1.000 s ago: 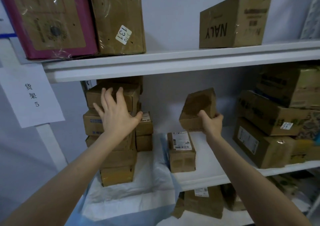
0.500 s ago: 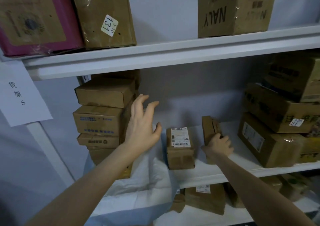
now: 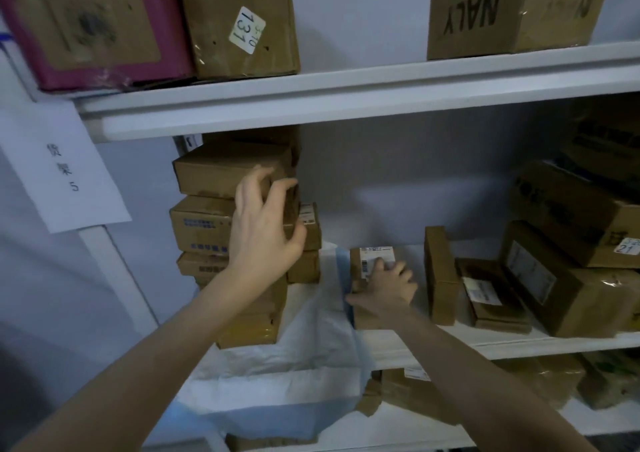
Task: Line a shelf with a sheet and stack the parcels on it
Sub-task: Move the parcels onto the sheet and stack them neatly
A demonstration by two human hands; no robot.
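A white and blue sheet (image 3: 311, 351) covers the left part of the middle shelf (image 3: 519, 346) and hangs over its front edge. On it stands a tall stack of brown parcels (image 3: 207, 223). My left hand (image 3: 263, 233) hovers in front of the stack's right side with its fingers spread and loosely bent, holding nothing. My right hand (image 3: 386, 287) grips a small parcel with a white label (image 3: 375, 259) at the sheet's right edge, thumb on its left side and fingers over its top. A narrow parcel (image 3: 441, 278) stands on edge just right of it.
A flat parcel (image 3: 491, 295) and large boxes (image 3: 571, 278) fill the shelf's right end. The upper shelf carries a pink box (image 3: 86, 25), a brown box marked 131 (image 3: 239, 18) and another box (image 3: 512, 8). A paper sign (image 3: 59, 167) hangs at left. More parcels (image 3: 415, 392) lie below.
My right hand let go of the narrow parcel, which now stands on edge, and moved left onto the labelled parcel. My left hand drifted back toward the stack.
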